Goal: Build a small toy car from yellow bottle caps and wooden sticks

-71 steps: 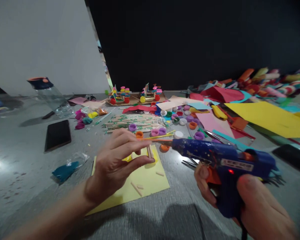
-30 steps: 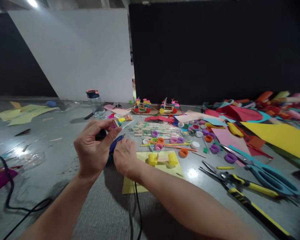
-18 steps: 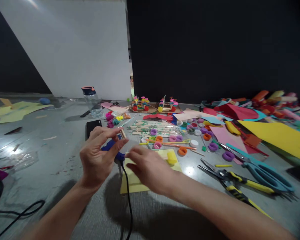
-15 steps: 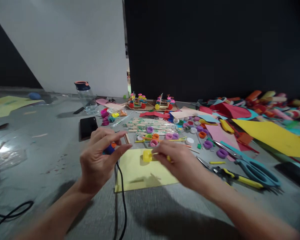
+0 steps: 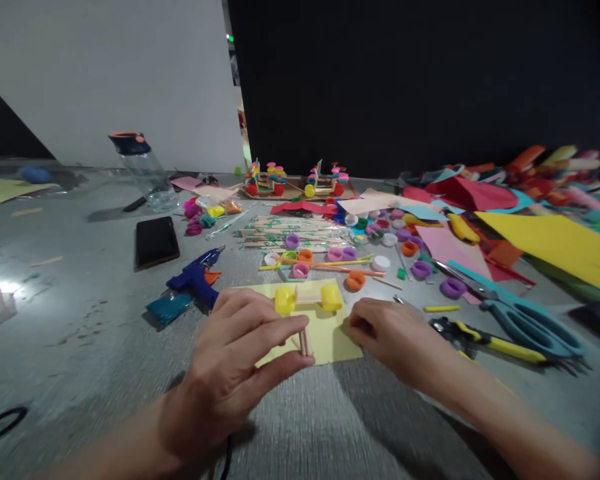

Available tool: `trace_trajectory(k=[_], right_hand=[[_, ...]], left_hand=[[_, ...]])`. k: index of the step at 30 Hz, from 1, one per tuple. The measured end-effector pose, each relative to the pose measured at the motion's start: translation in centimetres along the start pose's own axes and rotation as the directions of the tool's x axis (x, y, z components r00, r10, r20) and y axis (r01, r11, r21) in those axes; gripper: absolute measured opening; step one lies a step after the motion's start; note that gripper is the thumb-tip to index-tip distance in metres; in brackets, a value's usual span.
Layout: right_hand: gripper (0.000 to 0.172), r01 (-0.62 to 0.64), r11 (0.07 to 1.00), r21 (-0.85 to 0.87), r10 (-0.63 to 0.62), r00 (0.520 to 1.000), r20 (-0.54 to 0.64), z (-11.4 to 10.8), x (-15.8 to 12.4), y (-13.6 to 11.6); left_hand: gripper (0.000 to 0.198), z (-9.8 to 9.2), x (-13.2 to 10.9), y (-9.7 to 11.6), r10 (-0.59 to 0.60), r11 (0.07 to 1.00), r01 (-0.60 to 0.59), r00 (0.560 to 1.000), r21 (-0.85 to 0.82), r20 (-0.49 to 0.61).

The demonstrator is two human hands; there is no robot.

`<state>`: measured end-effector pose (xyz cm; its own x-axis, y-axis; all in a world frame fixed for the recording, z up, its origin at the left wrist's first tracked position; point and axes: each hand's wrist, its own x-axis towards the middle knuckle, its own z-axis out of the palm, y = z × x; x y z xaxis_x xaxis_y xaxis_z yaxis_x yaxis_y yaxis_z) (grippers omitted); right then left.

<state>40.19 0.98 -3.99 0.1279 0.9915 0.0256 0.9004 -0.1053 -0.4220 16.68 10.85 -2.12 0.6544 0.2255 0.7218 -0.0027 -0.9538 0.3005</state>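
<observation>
My left hand (image 5: 235, 353) pinches short wooden sticks (image 5: 305, 341) upright between thumb and forefinger, above the front part of a yellow paper sheet (image 5: 340, 330). Behind the sticks, a small piece lies on that sheet: a left yellow bottle cap (image 5: 284, 300) and a right yellow bottle cap (image 5: 331, 298) joined by a wooden stick (image 5: 309, 296). At the sheet's right edge, my right hand (image 5: 387, 337) rests with its fingers curled, and nothing shows in them. It is apart from the yellow caps.
A blue glue gun (image 5: 194, 279) lies left of the sheet, near a black phone (image 5: 156, 241) and a water bottle (image 5: 145, 173). Several coloured caps and wrapped sticks (image 5: 290, 230) lie behind. Scissors (image 5: 530, 327) and yellow-handled pliers (image 5: 500, 345) are at right.
My right hand has let go of the yellow cap piece, which now lies on the sheet, and has moved right. My left hand has moved right and nearer with the sticks, uncovering the glue gun.
</observation>
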Motion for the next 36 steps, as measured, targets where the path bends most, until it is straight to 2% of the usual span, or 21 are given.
trace_trajectory(k=[2, 3, 5, 6, 7, 9, 11, 14, 18, 23, 36], right_hand=[[0.016, -0.038, 0.973, 0.228, 0.035, 0.999, 0.020, -0.6, -0.6, -0.7], [0.015, -0.063, 0.911, 0.408, 0.053, 0.998, 0.036, -0.9, -1.0, -1.2], [0.017, -0.117, 0.653, 0.748, 0.085, 0.993, 0.081, -0.9, -1.7, -2.6], [0.018, -0.142, 0.508, 0.850, 0.092, 0.990, 0.111, -0.8, -2.0, -3.3], [0.020, -0.162, 0.389, 0.907, 0.089, 0.986, 0.138, -0.5, -2.2, -4.0], [0.022, -0.187, 0.220, 0.958, 0.073, 0.982, 0.175, 0.2, -2.5, -5.0], [0.022, -0.180, 0.116, 0.977, 0.079, 0.982, 0.172, 1.0, -2.6, -5.4], [0.021, -0.176, 0.022, 0.984, 0.097, 0.980, 0.173, 1.8, -2.5, -5.4], [0.022, -0.187, -0.043, 0.982, 0.082, 0.978, 0.190, 2.3, -2.6, -5.4], [0.020, -0.183, -0.059, 0.981, 0.089, 0.978, 0.188, 2.3, -2.5, -5.6], [0.023, -0.185, 0.004, 0.983, 0.099, 0.978, 0.184, 2.1, -2.3, -5.7]], left_hand=[[0.029, 0.0, -0.1, 0.1, -0.011, 1.000, 0.011, 1.000, 0.008, 0.010], [0.029, 0.1, -0.1, 0.2, -0.017, 1.000, 0.017, 1.000, 0.014, 0.017], [0.028, 0.2, -0.2, 0.3, -0.027, 0.999, 0.026, 0.999, 0.031, 0.038], [0.028, 0.4, -0.2, 0.3, -0.029, 0.999, 0.027, 0.999, 0.040, 0.043], [0.027, 0.5, -0.2, 0.4, -0.030, 0.998, 0.028, 0.999, 0.047, 0.044], [0.027, 0.6, -0.1, 0.5, -0.030, 0.998, 0.027, 0.998, 0.055, 0.049], [0.025, 0.7, -0.1, 0.6, -0.032, 0.998, 0.029, 0.998, 0.056, 0.058], [0.021, 0.7, 0.1, 0.7, -0.028, 0.997, 0.023, 0.997, 0.072, 0.075], [0.019, 0.6, 0.1, 0.8, -0.035, 0.994, 0.026, 0.996, 0.102, 0.087], [0.019, 0.7, 0.0, 0.8, -0.033, 0.994, 0.023, 0.995, 0.104, 0.096], [0.017, 0.8, 0.1, 0.9, -0.027, 0.997, 0.018, 0.992, 0.079, 0.121]])
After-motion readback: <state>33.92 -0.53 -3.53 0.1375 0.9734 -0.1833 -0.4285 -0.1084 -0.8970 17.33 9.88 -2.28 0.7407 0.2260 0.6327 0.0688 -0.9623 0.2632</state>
